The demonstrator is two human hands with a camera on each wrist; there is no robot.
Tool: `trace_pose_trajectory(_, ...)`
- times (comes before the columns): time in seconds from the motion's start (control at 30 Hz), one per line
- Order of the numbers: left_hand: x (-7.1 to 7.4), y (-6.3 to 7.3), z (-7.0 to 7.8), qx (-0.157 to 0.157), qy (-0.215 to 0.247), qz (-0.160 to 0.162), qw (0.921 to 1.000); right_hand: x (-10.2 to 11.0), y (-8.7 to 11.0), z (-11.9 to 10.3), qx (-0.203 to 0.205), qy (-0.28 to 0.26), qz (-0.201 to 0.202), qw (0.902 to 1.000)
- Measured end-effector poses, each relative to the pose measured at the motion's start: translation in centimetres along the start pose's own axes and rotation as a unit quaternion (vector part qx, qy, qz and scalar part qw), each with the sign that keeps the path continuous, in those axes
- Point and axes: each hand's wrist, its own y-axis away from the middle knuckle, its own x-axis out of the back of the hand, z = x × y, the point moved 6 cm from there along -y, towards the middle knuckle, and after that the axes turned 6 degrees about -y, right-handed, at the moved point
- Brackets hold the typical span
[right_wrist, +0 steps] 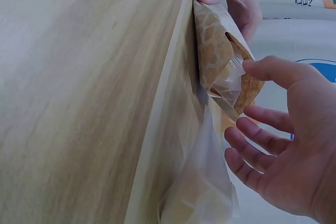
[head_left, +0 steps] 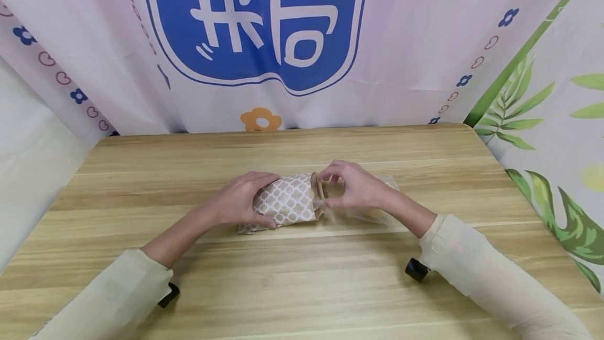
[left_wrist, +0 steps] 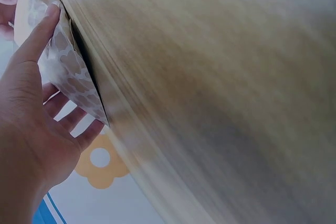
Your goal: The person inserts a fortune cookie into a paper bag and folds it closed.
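The head view looks forward and down from above the person's chest, taking in the whole table (head_left: 302, 277), both forearms and the printed backdrop (head_left: 264, 25) behind it. It sits far enough back to show the left hand (head_left: 240, 201) and right hand (head_left: 354, 188) meeting at the patterned paper bag (head_left: 288, 201) in the middle. The left wrist view lies close and tilted, so the table (left_wrist: 220, 103) fills most of the frame and the left hand (left_wrist: 31, 119) sits at the edge. The right wrist view is equally near and rolled, facing along the table (right_wrist: 79, 87) toward the right hand (right_wrist: 283, 145). All three views share the bag (right_wrist: 215, 51).
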Motion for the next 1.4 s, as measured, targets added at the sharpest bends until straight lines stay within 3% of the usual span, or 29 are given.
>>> trace_pose_trajectory(0.27, 0.0, 0.1, 0.0, 0.004, 0.004, -0.004, 1.0000, -0.1, -0.6, -0.2, 0.001, -0.018, -0.004, 0.9998)
trace_pose_trajectory(0.57, -0.1, 0.0, -0.1, 0.000, 0.006, -0.003, 1.0000, -1.2, -1.0, 0.5, -0.039, 0.034, -0.006, 0.9987)
trace_pose_trajectory(0.87, -0.1, -0.1, -0.1, -0.002, 0.007, 0.000, 1.0000, -1.9, -1.2, 0.6, -0.033, 0.046, -0.025, 0.9981)
trace_pose_trajectory(1.27, -0.3, 0.0, -0.3, 0.008, 0.005, -0.006, 0.9999, -2.4, -1.6, 0.7, -0.054, 0.078, 0.009, 0.9955)
trace_pose_trajectory(1.4, -0.4, -0.1, -0.3, 0.009, 0.003, -0.007, 0.9999, -2.3, -1.4, 0.7, -0.036, 0.064, 0.010, 0.9972)
